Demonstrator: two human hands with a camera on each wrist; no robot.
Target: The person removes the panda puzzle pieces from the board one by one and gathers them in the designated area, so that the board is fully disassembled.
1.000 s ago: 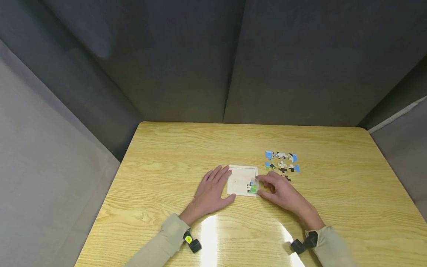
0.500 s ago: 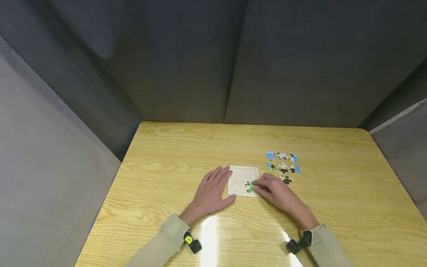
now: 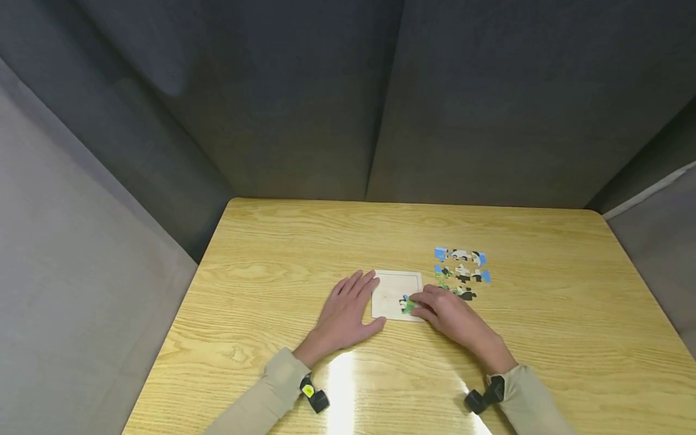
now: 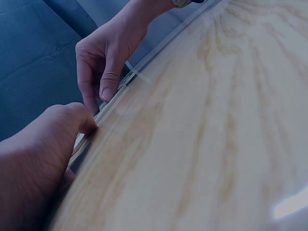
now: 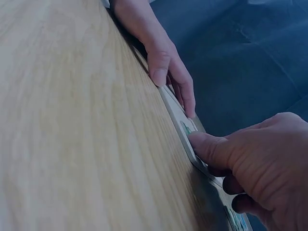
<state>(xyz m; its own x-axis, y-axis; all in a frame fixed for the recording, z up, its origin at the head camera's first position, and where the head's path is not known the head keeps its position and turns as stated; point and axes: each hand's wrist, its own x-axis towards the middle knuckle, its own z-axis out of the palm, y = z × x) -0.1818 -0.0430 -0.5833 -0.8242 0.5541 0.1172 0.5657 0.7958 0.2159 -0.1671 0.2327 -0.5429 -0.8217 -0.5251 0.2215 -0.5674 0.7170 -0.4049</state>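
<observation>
A pale, square puzzle board (image 3: 389, 291) lies flat on the table. My left hand (image 3: 344, 313) rests on its left edge, fingers extended, with the thumb at the near left corner. In the board's near right part is a jigsaw piece (image 3: 406, 304) with green, blue, black and white on it. My right hand (image 3: 455, 316) pinches this piece at its right side between thumb and fingers. In the right wrist view the right thumb (image 5: 208, 147) covers most of the piece, and a green bit (image 5: 186, 128) shows beside it.
Several loose jigsaw pieces (image 3: 462, 273) with panda parts, blue and green lie in rough rows right of the board. My right hand partly hides the nearest ones. Dark curtains (image 3: 304, 121) stand behind the wooden table (image 3: 283, 241).
My right hand has shifted left and closed on the green piece, which has moved slightly left from the board's corner and turned a little. My left hand has stayed in place.
</observation>
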